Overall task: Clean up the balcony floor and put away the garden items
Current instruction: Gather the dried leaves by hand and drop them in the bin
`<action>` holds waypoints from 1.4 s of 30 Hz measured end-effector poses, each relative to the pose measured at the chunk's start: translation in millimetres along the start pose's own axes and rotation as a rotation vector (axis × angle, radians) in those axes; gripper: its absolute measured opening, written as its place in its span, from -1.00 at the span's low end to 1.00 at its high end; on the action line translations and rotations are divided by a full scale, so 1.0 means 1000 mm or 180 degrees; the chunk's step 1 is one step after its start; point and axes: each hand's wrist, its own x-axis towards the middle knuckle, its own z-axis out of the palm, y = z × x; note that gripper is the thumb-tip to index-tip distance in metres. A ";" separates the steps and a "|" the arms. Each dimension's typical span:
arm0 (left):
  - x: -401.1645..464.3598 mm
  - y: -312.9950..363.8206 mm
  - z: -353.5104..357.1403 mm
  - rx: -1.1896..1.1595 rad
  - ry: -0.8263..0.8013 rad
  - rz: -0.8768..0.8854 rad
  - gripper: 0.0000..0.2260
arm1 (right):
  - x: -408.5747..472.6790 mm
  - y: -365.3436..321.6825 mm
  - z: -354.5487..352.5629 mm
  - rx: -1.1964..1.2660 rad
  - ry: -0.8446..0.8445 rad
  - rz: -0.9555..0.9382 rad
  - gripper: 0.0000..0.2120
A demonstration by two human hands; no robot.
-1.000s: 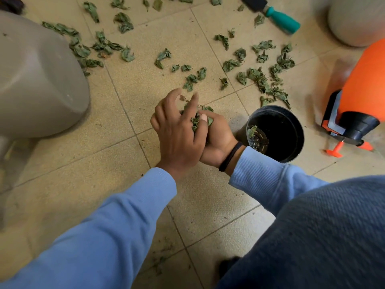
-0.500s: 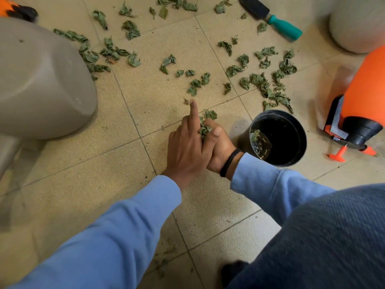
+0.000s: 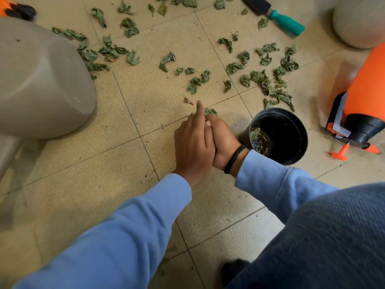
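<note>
Dry green leaves (image 3: 262, 78) lie scattered over the tan floor tiles (image 3: 150, 94), mostly beyond my hands. My left hand (image 3: 193, 142) rests on the floor with its fingers straight and the index finger stretched forward, pressed against my right hand (image 3: 224, 140). My right hand is cupped around a small bunch of leaves (image 3: 210, 111) that pokes out at its fingertips. A black plastic pot (image 3: 291, 134) stands just right of my right wrist, with a few leaves at its bottom.
A large grey container (image 3: 39, 84) fills the left side. An orange sprayer (image 3: 362, 105) lies at the right, beside a pale round planter (image 3: 358, 24). A trowel with a teal handle (image 3: 288, 23) lies at the top. My knee is at the lower right.
My left hand has flattened and closed in against my right hand, sweeping leaves into it. Both hands slid slightly toward me.
</note>
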 end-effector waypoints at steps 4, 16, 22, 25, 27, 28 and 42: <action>0.002 -0.003 -0.004 -0.0404 -0.0099 0.0146 -0.41 | 0.003 0.000 0.001 0.0040 0.0088 -0.0195 -0.78; 0.052 -0.061 -0.008 0.1668 -0.0650 0.1296 -0.26 | -0.008 -0.025 -0.005 0.0365 0.0812 -0.0365 -0.78; 0.080 -0.036 -0.004 0.2094 -0.1190 0.1781 -0.59 | 0.000 -0.029 0.002 0.0397 0.0572 -0.0319 -0.76; 0.087 -0.027 -0.008 0.2227 -0.1488 0.1357 -0.71 | 0.000 -0.032 0.007 0.0419 0.0581 -0.0244 -0.73; 0.087 -0.027 -0.007 0.2267 -0.1526 0.1298 -0.72 | 0.001 -0.033 0.008 0.0452 0.0588 -0.0188 -0.72; 0.086 -0.030 -0.008 0.2253 -0.1519 0.1272 -0.74 | 0.002 -0.034 0.008 0.0460 0.0588 -0.0153 -0.72; 0.022 0.014 -0.025 -0.1058 0.0643 -0.0749 -0.80 | -0.005 -0.002 0.026 0.0848 -0.1146 0.0363 -0.76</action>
